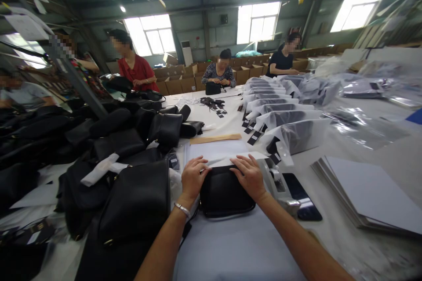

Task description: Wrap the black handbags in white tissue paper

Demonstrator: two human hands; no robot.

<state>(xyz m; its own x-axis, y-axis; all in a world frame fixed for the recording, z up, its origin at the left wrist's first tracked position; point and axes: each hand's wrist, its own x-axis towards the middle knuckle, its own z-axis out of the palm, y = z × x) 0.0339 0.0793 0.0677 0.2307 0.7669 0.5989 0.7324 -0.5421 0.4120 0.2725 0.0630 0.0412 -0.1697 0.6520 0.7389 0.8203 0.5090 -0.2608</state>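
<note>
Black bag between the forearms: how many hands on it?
2. The left hand is at the far left corner of the black bag, the right hand at its far right corner. No other hand shows there.

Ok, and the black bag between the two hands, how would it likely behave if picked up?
The black bag would probably keep its shape, since its sides look smooth and filled out rather than slumped. Its smooth, slightly shiny surface may be a little slippery. Lying low and broad, with rounded corners, it seems unlikely to roll or tip if pushed.

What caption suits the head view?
Both hands steady a small black bag on the worktable, larger black bags heaped at left.
</note>
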